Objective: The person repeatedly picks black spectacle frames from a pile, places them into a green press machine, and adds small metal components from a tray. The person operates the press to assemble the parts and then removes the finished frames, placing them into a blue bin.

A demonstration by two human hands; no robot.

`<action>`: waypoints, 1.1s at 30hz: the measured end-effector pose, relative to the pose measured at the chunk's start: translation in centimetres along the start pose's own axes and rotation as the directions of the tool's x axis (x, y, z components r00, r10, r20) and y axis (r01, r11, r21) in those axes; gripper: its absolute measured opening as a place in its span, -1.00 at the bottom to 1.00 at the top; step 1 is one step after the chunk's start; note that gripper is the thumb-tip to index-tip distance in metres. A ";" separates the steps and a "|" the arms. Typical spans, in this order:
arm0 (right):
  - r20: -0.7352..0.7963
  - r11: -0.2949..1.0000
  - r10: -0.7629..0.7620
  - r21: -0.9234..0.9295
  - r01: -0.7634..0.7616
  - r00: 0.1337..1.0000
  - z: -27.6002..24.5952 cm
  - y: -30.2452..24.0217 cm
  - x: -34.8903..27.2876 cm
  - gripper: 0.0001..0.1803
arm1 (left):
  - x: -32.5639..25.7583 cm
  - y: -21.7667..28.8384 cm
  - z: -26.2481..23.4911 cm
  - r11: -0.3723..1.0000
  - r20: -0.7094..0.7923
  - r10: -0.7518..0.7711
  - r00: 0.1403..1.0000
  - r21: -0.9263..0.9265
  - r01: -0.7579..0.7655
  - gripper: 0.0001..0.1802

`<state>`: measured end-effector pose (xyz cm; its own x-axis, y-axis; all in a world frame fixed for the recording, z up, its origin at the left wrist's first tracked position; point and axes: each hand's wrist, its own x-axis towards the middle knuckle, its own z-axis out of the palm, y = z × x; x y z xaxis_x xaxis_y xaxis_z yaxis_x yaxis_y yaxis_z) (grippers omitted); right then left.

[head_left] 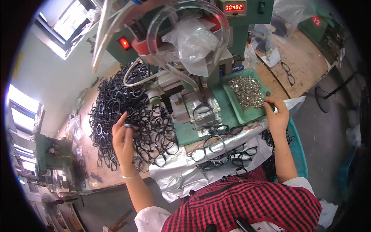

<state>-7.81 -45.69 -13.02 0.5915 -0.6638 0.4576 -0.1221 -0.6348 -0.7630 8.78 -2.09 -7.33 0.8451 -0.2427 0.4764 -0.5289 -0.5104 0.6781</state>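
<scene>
At nine o'clock, the left hand (123, 135) closes its fingers on a black eyeglass frame (130, 127) above the heap of frames (116, 104) on the bench (104, 178). At three o'clock, the right hand (276, 114) pinches a small dark tool (269, 99) at the green tray (247, 112) of metal parts (246, 91).

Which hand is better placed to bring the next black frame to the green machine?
Probably the left hand: it already grips a black frame over the frame pile. The right hand is at the tray of metal parts.
</scene>
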 end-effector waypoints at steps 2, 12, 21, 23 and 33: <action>0.088 0.987 -0.156 0.041 0.153 0.984 -0.1 -2.6 0.3 -0.85 | -0.9 0.2 1.3 0.932 -0.149 -0.161 0.976 -0.349 0.100 -0.77; 0.315 0.728 -0.168 0.679 -0.098 0.934 8.2 -12.2 1.9 -0.51 | -2.3 2.3 9.7 0.757 -0.338 -0.334 0.880 -0.652 0.037 -0.88; 0.317 0.632 -0.077 0.749 -0.200 0.945 8.6 -12.2 0.4 -0.48 | -3.6 11.3 9.7 0.802 -0.376 0.496 0.782 -0.147 -0.579 -0.85; 0.362 0.503 -0.079 0.819 -0.276 0.929 8.3 -13.8 0.5 -0.46 | -5.8 13.1 9.4 0.765 -0.119 0.376 0.919 -0.519 -0.381 -0.91; 0.271 0.891 -0.385 0.359 0.279 0.882 5.0 -10.0 2.4 -0.68 | -3.1 15.3 7.7 0.741 -0.011 0.657 0.754 -0.176 -0.648 -0.83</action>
<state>-1.20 -38.98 -6.53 0.7849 -0.2338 0.5739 0.3423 -0.6084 -0.7160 -1.32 -15.54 -2.70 0.2888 -0.5088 0.8110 -0.9534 -0.0760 0.2919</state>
